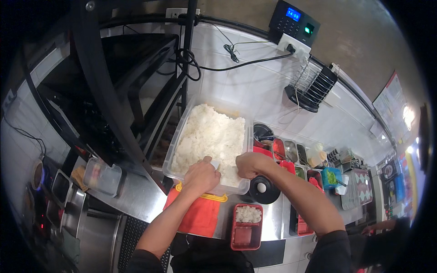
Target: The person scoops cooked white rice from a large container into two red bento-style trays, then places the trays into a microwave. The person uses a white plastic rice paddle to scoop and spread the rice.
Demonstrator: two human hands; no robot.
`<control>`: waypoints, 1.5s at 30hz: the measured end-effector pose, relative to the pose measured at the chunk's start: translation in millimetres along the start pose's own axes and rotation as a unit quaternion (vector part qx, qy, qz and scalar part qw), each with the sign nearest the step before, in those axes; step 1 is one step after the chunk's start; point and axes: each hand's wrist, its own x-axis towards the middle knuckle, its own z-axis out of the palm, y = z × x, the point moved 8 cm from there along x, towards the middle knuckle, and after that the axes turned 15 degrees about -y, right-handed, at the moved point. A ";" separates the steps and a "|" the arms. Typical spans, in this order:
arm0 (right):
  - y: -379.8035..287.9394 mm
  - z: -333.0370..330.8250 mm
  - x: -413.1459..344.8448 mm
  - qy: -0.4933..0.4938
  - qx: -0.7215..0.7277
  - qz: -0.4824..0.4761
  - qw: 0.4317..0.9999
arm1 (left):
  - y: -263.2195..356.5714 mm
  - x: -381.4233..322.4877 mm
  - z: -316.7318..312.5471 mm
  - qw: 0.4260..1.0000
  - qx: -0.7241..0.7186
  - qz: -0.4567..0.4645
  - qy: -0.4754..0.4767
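A large clear plastic bin holds a deep bed of white cooked rice. Over its near edge is my left hand, fingers curled around a small pale utensil that is mostly covered. At the bin's right wall, my right hand is bent down against the rice; its fingertips are hidden, so whether it grips anything is unclear. Closer to me, a red divided meal tray has rice in its far compartment and none in the near one.
A red cloth lies before the bin, below a yellow latch. Right of the bin sits a black round dish or lid; beyond are food pans. A black metal rack rises at left, near a clear lidded container.
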 end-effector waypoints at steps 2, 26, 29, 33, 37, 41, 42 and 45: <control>7.7 6.0 -0.5 0.045 0.064 -0.007 0.997 | -1.2 -3.5 -3.2 1.000 -0.005 0.006 0.003; -24.2 26.2 25.8 0.250 0.252 0.008 0.935 | 5.0 -14.2 -17.4 0.992 -0.039 0.121 -0.016; -1.3 27.6 16.4 0.297 0.230 0.007 0.927 | 10.5 -14.2 -22.5 0.991 -0.049 0.123 0.010; 12.5 11.4 -25.9 0.301 0.196 0.070 0.931 | -4.6 -10.7 -19.4 0.996 -0.062 -0.005 0.064; 16.1 13.3 -40.6 0.198 0.163 0.040 0.966 | -3.1 -12.7 -24.0 0.996 -0.044 -0.029 0.070; -9.3 15.4 -35.7 0.115 0.118 0.007 0.986 | -2.7 -5.3 -17.2 0.998 -0.030 0.041 0.033; -17.0 12.0 -30.9 0.079 0.105 -0.013 0.991 | 0.2 -3.7 -16.6 0.997 -0.030 0.062 0.023; -15.0 12.4 -11.3 0.026 0.183 -0.067 0.980 | 2.9 -4.9 -17.3 0.995 -0.027 0.092 0.008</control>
